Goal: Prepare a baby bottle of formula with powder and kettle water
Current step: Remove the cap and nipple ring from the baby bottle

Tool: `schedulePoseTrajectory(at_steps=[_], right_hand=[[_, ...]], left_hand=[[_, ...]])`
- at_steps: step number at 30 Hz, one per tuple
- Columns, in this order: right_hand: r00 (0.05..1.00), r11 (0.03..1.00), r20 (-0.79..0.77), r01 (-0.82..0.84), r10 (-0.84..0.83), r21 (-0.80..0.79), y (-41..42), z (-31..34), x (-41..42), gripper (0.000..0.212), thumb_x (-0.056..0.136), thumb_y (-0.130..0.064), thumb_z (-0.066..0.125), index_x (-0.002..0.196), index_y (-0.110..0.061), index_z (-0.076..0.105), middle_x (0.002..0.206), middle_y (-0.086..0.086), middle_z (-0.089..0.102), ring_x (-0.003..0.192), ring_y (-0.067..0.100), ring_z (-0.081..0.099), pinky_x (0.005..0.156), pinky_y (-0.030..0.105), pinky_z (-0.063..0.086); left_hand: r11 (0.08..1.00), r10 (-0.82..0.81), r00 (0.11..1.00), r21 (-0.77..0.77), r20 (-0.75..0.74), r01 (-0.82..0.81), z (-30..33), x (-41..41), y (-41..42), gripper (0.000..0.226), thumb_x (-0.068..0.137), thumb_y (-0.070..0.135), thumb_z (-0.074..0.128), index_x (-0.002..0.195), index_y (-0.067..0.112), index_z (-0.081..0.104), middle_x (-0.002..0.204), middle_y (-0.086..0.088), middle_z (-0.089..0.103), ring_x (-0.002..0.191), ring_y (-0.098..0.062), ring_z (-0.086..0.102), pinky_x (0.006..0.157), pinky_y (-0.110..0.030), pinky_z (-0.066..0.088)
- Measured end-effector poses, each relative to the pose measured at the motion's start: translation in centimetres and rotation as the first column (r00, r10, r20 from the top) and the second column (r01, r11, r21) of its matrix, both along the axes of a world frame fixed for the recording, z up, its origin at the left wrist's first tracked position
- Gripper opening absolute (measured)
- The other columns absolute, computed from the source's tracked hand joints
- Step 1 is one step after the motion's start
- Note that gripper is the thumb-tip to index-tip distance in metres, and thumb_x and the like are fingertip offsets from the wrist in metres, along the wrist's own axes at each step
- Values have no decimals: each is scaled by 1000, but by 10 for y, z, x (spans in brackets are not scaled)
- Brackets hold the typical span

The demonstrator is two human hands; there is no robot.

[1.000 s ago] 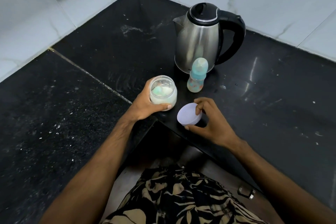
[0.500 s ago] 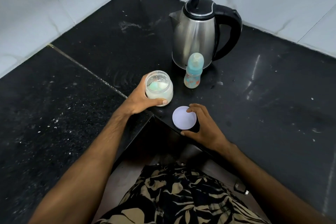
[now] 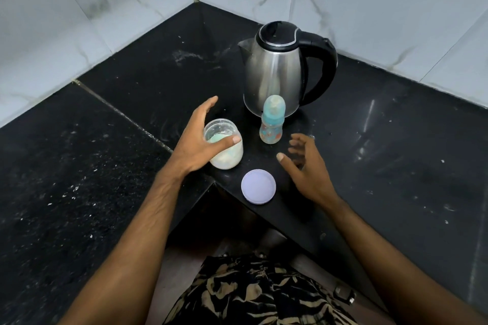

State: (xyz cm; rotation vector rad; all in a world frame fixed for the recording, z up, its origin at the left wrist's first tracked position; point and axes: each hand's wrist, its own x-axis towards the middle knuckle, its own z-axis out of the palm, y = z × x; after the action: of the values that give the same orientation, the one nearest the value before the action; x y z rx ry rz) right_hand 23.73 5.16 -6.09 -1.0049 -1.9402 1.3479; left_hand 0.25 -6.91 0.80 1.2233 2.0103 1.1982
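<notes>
- Four things stand on the black bench (image 3: 396, 140): a steel kettle (image 3: 274, 71), a baby bottle (image 3: 272, 124), a powder jar (image 3: 227, 145) and the jar's lid (image 3: 258, 186).
- Done, judging by how things lie: the jar is uncapped, its pale lid lying flat near the bench's front corner, apart from the jar.
- Not yet done: the baby bottle stands upright just in front of the kettle with its teat and cap on, so no powder or water can have gone in.
- A greenish shape, likely a scoop, lies inside the jar on the white powder; I cannot tell for sure.
- Left hand (image 3: 196, 140) is spread around the jar, thumb across its front and fingers straight behind; whether the fingers touch it is unclear.
- Right hand (image 3: 306, 166) hovers empty, fingers loosely apart, between the lid and the baby bottle.
- Left to do: uncap the bottle, scoop powder, pour kettle water, close and mix.
- Overall, the task looks barely begun.
</notes>
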Motion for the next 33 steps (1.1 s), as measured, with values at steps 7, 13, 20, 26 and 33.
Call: schedulePoseTrajectory(at_steps=[7, 13, 20, 26, 33], right_hand=[[997, 996, -54, 50, -47, 70, 41, 28, -14, 57, 88, -33, 74, 136, -25, 45, 127, -4, 54, 109, -3, 57, 86, 15, 49], [991, 955, 100, -114, 90, 274, 66, 55, -43, 69, 85, -39, 76, 140, -15, 43, 134, 2, 48, 118, 10, 49, 98, 22, 44], [946, 890, 282, -260, 159, 374, 64, 71, -59, 55, 83, -28, 77, 131, -15, 52, 127, 4, 56, 113, 19, 55, 97, 42, 48], [968, 906, 209, -209, 138, 368, 63, 80, -26, 55, 82, -31, 78, 130, -17, 55, 126, 0, 58, 111, 13, 56, 93, 38, 52], [956, 912, 267, -210, 116, 353, 56, 74, 10, 60, 81, -29, 79, 134, -17, 54, 128, 1, 58, 113, 15, 57, 99, 38, 49]], left_hand=[[994, -100, 978, 31, -186, 107, 25, 24, 53, 87, 80, 35, 80, 151, 20, 33, 154, 4, 38, 139, -5, 35, 107, -13, 27], [989, -137, 981, 37, -137, 144, 19, 46, 66, 84, 84, 16, 76, 152, 15, 28, 155, 0, 37, 141, -10, 34, 113, -25, 31], [993, -97, 995, 63, -38, 100, 9, 63, 69, 84, 84, -3, 66, 154, 14, 22, 155, -1, 33, 142, -7, 31, 119, -32, 30], [987, -91, 994, 136, 61, 82, -11, 97, 74, 89, 81, 3, 74, 153, 9, 22, 150, -5, 40, 138, -13, 42, 112, -32, 40], [989, -103, 974, 124, 204, 79, -39, 131, 90, 71, 77, 7, 82, 136, 21, 45, 128, 5, 60, 116, -6, 60, 92, -20, 51]])
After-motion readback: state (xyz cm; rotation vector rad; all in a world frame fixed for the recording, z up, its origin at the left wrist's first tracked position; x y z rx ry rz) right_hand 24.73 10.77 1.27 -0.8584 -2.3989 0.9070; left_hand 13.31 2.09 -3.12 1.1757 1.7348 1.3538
